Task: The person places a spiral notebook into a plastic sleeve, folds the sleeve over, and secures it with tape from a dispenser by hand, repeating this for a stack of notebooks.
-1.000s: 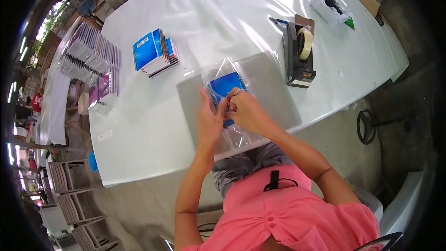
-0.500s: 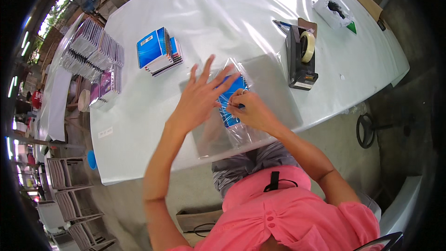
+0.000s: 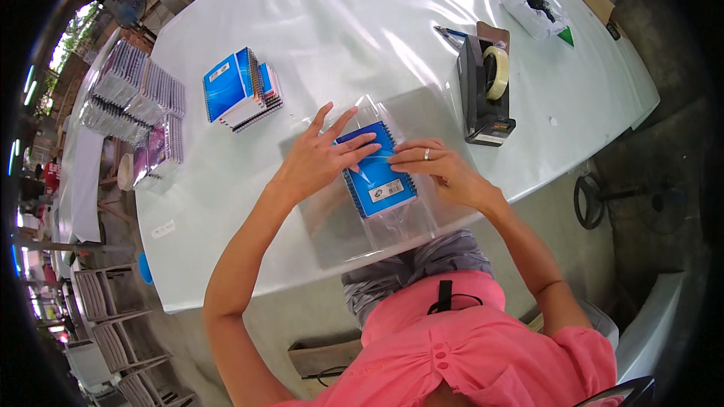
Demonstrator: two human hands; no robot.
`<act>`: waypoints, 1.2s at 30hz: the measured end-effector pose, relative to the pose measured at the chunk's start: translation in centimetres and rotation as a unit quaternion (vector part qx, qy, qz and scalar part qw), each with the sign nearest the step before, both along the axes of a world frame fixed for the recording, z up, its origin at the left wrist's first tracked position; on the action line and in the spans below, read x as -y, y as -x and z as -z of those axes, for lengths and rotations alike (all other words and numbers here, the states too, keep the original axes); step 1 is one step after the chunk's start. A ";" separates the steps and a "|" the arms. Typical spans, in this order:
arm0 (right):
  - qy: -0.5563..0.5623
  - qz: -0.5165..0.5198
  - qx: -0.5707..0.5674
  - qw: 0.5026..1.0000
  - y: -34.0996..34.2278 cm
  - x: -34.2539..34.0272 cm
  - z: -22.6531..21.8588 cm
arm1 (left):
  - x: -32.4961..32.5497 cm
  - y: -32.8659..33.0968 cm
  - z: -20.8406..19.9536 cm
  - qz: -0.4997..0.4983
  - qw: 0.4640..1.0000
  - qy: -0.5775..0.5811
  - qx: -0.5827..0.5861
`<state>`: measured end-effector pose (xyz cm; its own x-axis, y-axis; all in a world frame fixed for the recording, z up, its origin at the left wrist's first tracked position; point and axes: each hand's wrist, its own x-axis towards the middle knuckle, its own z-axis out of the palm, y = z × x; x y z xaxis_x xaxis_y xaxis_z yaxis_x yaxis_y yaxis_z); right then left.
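A blue spiral-bound notebook [image 3: 367,177] with a white label near its lower edge lies on clear plastic film in front of me. My left hand [image 3: 313,154] rests across its upper left part, fingers spread and lying flat. From the other side, my right hand [image 3: 437,168], with a ring on one finger, reaches over the coil edge. Its fingers are stretched out and touch the cover near that edge; the thumb is hidden beneath. The clear plastic film [image 3: 332,234] extends past the notebook on all sides, down to the table's near edge.
Beyond my left hand sits a small stack of spiral notebooks [image 3: 230,89]. Wrapped notebook piles [image 3: 136,83] stand farther left. To the right are a black tape dispenser [image 3: 471,94] with a tape roll [image 3: 496,73], a pen [image 3: 451,32] and a white plastic bag [image 3: 532,9].
My right hand has let go of its pinch over the notebook and moved to the coil edge. More of the blue cover and its label now shows. My left hand has settled onto the cover.
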<state>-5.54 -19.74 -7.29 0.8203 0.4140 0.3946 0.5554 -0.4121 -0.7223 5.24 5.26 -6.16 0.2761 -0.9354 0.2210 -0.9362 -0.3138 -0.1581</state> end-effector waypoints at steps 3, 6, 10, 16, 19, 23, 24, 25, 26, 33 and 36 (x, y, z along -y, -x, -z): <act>0.159 -0.011 0.027 0.987 -0.2 0.4 0.2 | 0.2 0.0 0.0 -0.003 1.000 0.015 0.004; 0.202 -0.027 0.028 0.979 -0.6 0.0 -0.4 | 0.3 -0.1 0.0 -0.006 0.999 0.033 0.006; 0.237 -0.036 0.034 0.970 -1.1 -1.0 -1.2 | 0.4 -0.5 -0.3 -0.008 0.999 0.033 0.003; 0.267 -0.051 0.039 0.962 -1.5 -1.3 -1.3 | 0.7 -0.3 -0.6 -0.002 0.999 0.035 -0.011; 0.270 -0.067 0.051 0.959 -1.8 -0.9 -2.0 | 0.8 -0.2 -0.8 -0.002 0.999 0.038 -0.026; 0.267 -0.080 0.066 0.958 -2.0 -0.9 -1.9 | 1.1 -0.4 -0.5 -0.005 0.999 0.041 -0.035; 0.267 -0.080 0.066 0.958 -2.0 -0.9 -1.9 | 1.2 -0.6 -0.3 -0.005 0.999 0.039 -0.034; 0.269 -0.080 0.063 0.958 -2.0 -0.9 -1.8 | 1.2 -0.7 -0.1 -0.006 0.999 0.038 -0.032; 0.273 -0.079 0.060 0.957 -1.9 -0.9 -1.7 | 1.2 -0.8 0.0 -0.005 0.999 0.038 -0.033; 0.288 -0.055 0.030 0.956 -1.4 -1.4 -1.6 | 1.0 -0.6 0.4 -0.014 0.997 0.057 -0.046; 0.289 -0.055 0.054 0.954 -1.7 -0.9 -1.5 | 1.1 -0.1 0.2 -0.018 0.997 0.059 -0.035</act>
